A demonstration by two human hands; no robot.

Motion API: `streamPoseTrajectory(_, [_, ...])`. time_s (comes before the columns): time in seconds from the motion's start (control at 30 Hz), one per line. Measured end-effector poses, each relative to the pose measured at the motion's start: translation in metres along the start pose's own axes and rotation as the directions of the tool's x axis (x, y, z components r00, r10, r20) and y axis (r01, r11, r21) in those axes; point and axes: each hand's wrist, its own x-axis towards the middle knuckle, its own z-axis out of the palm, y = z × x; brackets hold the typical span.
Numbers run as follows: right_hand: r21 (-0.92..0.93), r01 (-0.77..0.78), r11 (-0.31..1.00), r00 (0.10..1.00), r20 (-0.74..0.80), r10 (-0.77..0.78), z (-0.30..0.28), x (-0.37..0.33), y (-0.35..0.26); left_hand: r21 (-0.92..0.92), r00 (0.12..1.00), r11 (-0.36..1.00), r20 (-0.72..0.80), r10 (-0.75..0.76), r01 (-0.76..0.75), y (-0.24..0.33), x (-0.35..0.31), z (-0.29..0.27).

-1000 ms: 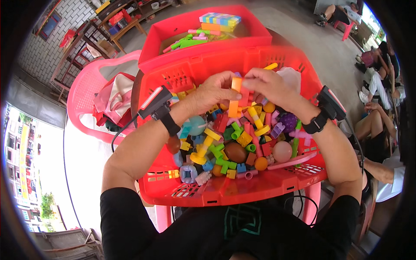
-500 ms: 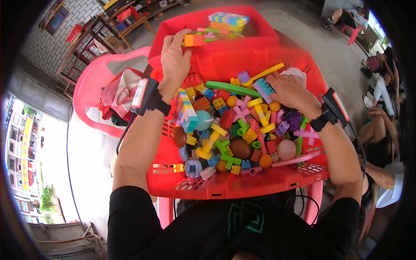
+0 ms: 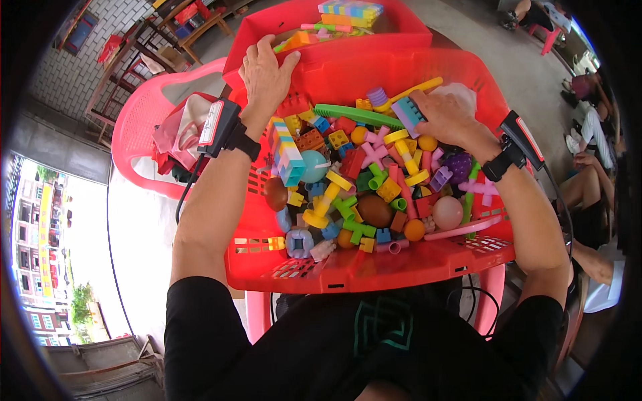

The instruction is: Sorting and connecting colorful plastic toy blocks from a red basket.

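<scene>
At far left I see a pink plastic chair (image 3: 137,127) with a bundle of cloth (image 3: 184,127) on its seat, just beside my left forearm. My left hand (image 3: 266,75) reaches to the far rim of the near red basket (image 3: 374,267), fingers spread wide and flat, palm down, holding nothing that I can see; an orange piece (image 3: 299,40) lies just past its fingertips in the second red basket (image 3: 314,20) beyond. A black wrist device (image 3: 224,130) sits on that arm. Below the hand, inside the near basket, stands a tall block stack (image 3: 286,152) of yellow, blue and white, beside a teal ball (image 3: 313,166). A long green comb-like piece (image 3: 354,115) runs from there toward my right hand (image 3: 447,117). The right hand is curled over a purple ridged block (image 3: 408,115), fingers closed on it, above the heap of mixed bricks. A brown egg shape (image 3: 376,210) and a pink ball (image 3: 447,212) lie nearer me.
</scene>
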Motion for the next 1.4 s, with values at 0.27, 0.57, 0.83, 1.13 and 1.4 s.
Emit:
streamPoseTrajectory(0.27, [0.016,0.009,1.000,1.000,0.013,-0.009,0.002,0.001,0.001,-0.078,0.924,0.933,-0.190,0.331,-0.351,0.023,0.004,-0.013])
streamPoseTrajectory(0.57, [0.033,0.046,0.998,0.999,-0.002,-0.045,0.007,0.001,0.008,-0.167,0.491,0.935,0.814,0.309,-0.312,0.037,-0.017,-0.018])
streamPoseTrajectory(0.83, [0.039,0.044,0.998,0.999,0.017,-0.045,0.001,-0.001,0.002,0.074,0.343,0.865,0.932,0.117,-0.496,0.042,-0.036,-0.017])
streamPoseTrajectory(1.13, [0.042,0.046,0.998,0.999,-0.029,-0.045,0.005,-0.003,0.007,-0.160,0.560,0.978,0.802,0.207,-0.131,0.045,-0.024,-0.014])
streamPoseTrajectory(1.4, [0.004,-0.070,0.998,0.989,0.135,0.068,-0.009,-0.001,-0.005,-0.313,0.463,0.949,0.837,0.291,-0.032,0.048,-0.028,-0.013])
